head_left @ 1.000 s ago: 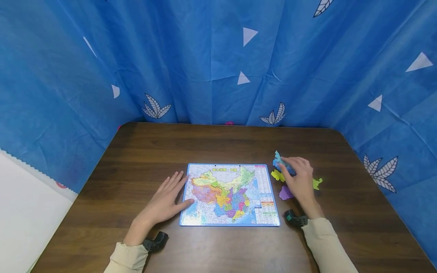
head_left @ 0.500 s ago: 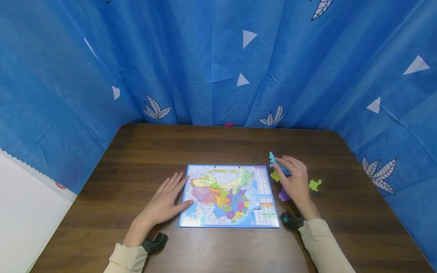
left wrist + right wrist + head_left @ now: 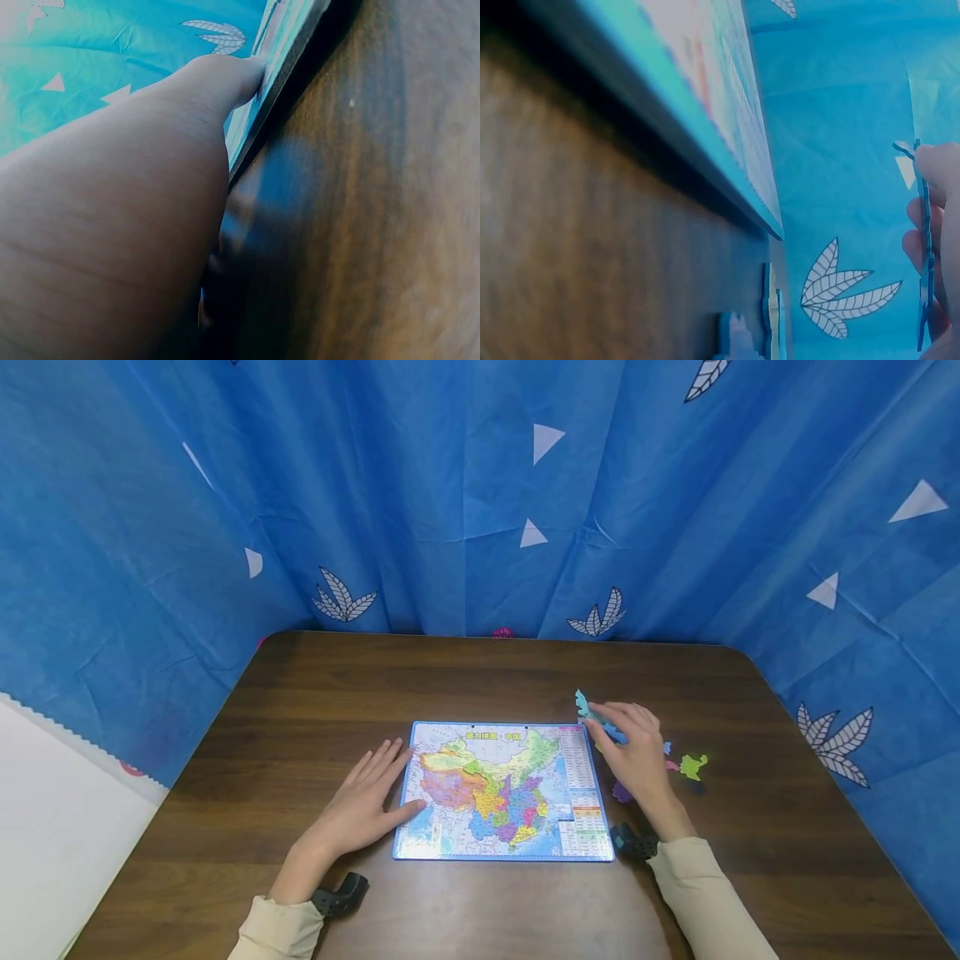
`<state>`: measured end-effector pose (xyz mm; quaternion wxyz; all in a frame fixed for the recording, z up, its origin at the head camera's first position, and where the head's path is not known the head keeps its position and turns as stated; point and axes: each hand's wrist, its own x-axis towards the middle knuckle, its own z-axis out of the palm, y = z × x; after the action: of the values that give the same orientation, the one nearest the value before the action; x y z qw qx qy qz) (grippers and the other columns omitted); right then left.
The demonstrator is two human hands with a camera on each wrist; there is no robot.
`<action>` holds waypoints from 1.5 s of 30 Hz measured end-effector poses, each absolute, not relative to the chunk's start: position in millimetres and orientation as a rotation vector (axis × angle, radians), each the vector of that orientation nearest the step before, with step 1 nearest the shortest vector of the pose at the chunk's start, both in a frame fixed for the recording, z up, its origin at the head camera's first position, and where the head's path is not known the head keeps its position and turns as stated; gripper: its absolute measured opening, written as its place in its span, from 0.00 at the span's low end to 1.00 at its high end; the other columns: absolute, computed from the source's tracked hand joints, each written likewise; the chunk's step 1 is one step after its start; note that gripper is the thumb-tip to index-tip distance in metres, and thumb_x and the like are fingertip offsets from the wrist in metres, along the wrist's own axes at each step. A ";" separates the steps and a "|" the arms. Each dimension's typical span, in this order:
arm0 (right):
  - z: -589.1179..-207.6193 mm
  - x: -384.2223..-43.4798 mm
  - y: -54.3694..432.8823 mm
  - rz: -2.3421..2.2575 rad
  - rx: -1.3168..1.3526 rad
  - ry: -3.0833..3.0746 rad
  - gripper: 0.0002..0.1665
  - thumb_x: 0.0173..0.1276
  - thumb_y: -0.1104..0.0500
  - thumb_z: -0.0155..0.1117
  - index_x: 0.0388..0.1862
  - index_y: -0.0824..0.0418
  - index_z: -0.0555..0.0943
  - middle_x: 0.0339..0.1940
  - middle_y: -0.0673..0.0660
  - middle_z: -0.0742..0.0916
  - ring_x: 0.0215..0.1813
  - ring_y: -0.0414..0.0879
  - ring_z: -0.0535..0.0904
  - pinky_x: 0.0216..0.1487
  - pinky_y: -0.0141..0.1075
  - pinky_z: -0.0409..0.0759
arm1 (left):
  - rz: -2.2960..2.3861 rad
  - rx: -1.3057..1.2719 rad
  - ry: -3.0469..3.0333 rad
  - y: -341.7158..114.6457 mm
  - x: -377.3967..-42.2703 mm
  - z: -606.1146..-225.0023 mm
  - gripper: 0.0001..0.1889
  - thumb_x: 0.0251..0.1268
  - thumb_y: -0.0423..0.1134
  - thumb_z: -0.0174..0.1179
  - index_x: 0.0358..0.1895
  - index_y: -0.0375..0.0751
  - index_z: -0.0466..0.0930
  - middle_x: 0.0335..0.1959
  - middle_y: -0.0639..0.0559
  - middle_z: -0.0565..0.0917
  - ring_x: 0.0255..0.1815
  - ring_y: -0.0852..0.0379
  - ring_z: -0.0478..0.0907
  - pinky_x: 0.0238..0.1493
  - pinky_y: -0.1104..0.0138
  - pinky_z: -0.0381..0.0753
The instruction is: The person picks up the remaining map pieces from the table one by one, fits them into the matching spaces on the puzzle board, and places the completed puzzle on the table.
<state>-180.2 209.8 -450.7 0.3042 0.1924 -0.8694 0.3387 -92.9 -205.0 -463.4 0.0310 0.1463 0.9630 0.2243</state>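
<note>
A map puzzle board with a blue rim lies on the table, covered with coloured map regions. My left hand rests at its left edge, fingers spread and straight. In the left wrist view, the thumb lies on the board's edge. Above the board's upper right corner, my right hand pinches a light blue puzzle piece between thumb and fingers. That piece appears edge-on in the right wrist view, raised off the table. The hand covers part of it.
Loose puzzle pieces lie right of the board: a purple one, a yellow-green one, a pink one and a small blue one. A blue curtain hangs behind the wooden table.
My right hand has moved left with the light blue piece, towards the board's upper right corner. Small pink and blue pieces behind it have come into view. The left hand stays put.
</note>
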 end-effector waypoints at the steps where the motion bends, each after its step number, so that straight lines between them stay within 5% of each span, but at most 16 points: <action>1: -450.1 -180.1 209.2 0.899 0.522 -2.298 0.24 0.57 0.66 0.81 0.53 0.62 0.88 0.49 0.62 0.89 0.54 0.59 0.82 0.67 0.64 0.66 | 0.694 0.448 2.963 -205.1 -92.8 -463.1 0.48 0.66 0.68 0.59 0.81 0.42 0.59 0.84 0.42 0.54 0.85 0.42 0.46 0.82 0.45 0.45; 39: -440.7 -172.7 157.3 0.986 0.781 -2.367 0.19 0.63 0.62 0.78 0.54 0.57 0.88 0.49 0.54 0.89 0.54 0.51 0.83 0.58 0.53 0.78 | 0.673 0.452 2.974 -204.3 -91.8 -463.6 0.48 0.66 0.68 0.59 0.81 0.43 0.59 0.84 0.43 0.55 0.85 0.43 0.47 0.82 0.45 0.46; 45: -441.9 -170.9 146.3 1.029 0.828 -2.366 0.18 0.63 0.61 0.77 0.53 0.57 0.89 0.49 0.53 0.90 0.53 0.51 0.83 0.65 0.59 0.74 | 0.677 0.451 2.975 -204.1 -92.2 -463.8 0.48 0.65 0.68 0.59 0.81 0.43 0.60 0.84 0.43 0.56 0.85 0.43 0.47 0.82 0.45 0.47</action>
<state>-170.9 146.3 -441.9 0.2146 0.2984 -0.8529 0.3708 -92.2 -204.1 -463.8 0.0288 0.1462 0.9642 0.2194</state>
